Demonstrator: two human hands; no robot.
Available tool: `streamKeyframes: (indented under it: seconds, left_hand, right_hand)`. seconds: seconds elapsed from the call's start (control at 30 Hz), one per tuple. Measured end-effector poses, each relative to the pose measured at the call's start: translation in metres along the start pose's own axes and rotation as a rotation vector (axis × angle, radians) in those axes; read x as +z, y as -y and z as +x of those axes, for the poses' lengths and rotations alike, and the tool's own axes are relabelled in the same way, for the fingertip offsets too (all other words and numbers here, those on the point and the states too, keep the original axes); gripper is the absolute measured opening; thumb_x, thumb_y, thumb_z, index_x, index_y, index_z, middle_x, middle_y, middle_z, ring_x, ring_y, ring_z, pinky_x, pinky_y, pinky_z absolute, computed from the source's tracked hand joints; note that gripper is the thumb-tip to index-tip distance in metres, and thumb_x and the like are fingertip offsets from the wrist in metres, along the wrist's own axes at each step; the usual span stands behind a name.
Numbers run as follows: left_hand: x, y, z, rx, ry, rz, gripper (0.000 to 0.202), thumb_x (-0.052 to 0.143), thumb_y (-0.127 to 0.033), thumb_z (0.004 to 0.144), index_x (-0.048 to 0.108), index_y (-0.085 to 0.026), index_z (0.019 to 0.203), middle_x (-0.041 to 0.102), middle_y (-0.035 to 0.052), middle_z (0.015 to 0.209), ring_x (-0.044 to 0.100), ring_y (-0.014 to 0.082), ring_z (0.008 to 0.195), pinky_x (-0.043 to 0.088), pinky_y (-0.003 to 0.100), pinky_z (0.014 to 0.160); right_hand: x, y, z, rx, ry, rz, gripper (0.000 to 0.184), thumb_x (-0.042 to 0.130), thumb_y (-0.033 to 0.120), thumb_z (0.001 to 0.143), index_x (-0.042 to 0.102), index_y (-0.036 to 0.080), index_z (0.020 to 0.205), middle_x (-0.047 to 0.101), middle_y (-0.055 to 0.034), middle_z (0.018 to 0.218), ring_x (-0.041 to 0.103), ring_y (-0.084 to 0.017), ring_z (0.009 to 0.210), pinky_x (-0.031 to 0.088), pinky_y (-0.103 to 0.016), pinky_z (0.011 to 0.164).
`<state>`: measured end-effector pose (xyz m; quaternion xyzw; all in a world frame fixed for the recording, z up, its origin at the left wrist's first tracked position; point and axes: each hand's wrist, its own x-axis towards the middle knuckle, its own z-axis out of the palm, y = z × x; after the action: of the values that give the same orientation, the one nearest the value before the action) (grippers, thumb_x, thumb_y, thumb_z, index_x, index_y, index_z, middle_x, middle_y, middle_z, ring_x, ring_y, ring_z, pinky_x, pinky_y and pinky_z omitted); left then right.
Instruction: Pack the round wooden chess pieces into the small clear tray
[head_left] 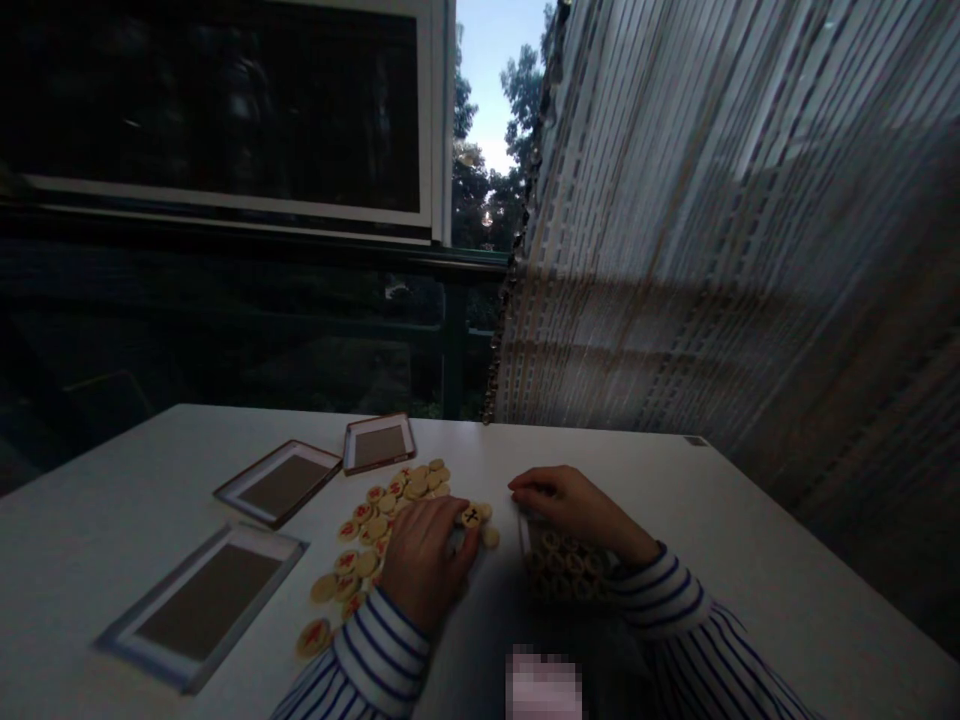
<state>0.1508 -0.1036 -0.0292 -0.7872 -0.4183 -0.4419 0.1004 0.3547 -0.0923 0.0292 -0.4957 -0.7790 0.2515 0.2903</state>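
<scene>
Across a white table (pixel 480 455), taking the clock's centre midway between the hands and twelve at the far edge, loose discs (pixel 365 564) spread from about ten-thirty round to eight, many bearing red characters. At nine o'clock the left hand (pixel 427 555) reaches over their near side, thumb and forefinger seemingly pinching a black-marked disc (pixel 471 515) by its edge, its face showing; two pale discs lie just beside it. At three o'clock the right hand (pixel 574 505) bends over the far end of a box (pixel 524 548), which sits toward four and holds rows of discs. Its fingers are curled with the tips close together; whether they grasp anything, I cannot tell. Three shallow trays (pixel 379 443) lie apart from the hands, at ten, between nine and ten, and between eight and nine.

The step in hand looks like picking out a single disc. As I judge it, the next move calls for a light, steady pinch on the rim, lifting this one without nudging its neighbours.
</scene>
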Motion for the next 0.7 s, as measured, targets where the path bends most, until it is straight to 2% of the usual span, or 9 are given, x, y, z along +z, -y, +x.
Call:
streamKeyframes:
  seconds: [0.27, 0.47, 0.7]
  left_hand:
    - [0.001, -0.012, 0.001, -0.013, 0.098, -0.016, 0.019, 0.052, -0.027, 0.075, 0.053, -0.019, 0.091, 0.063, 0.0062, 0.087, 0.057, 0.0207, 0.082, 0.043, 0.037, 0.074]
    - [0.004, -0.024, 0.007, 0.005, 0.17, -0.07, 0.019, 0.051, -0.028, 0.076, 0.054, -0.019, 0.093, 0.062, 0.0053, 0.088, 0.056, 0.02, 0.084, 0.042, 0.037, 0.076]
    - [0.02, -0.042, 0.023, -0.035, 0.176, -0.121, 0.021, 0.051, -0.026, 0.076, 0.054, -0.018, 0.096, 0.062, 0.0057, 0.091, 0.056, 0.0203, 0.087, 0.042, 0.037, 0.076]
  right_hand:
    - [-0.022, -0.001, -0.012, -0.039, -0.019, -0.086, 0.026, 0.046, 0.029, 0.077, 0.064, 0.019, 0.093, 0.066, -0.0036, 0.087, 0.059, -0.016, 0.076, 0.043, -0.026, 0.07]
    - [-0.029, 0.002, -0.016, -0.086, -0.028, -0.109, 0.026, 0.045, 0.03, 0.078, 0.064, 0.021, 0.093, 0.066, -0.0029, 0.086, 0.059, -0.016, 0.077, 0.042, -0.025, 0.068]
    - [-0.033, 0.0, -0.018, -0.115, -0.049, -0.152, 0.025, 0.045, 0.029, 0.078, 0.065, 0.02, 0.09, 0.066, -0.0035, 0.083, 0.058, -0.016, 0.076, 0.041, -0.024, 0.066]
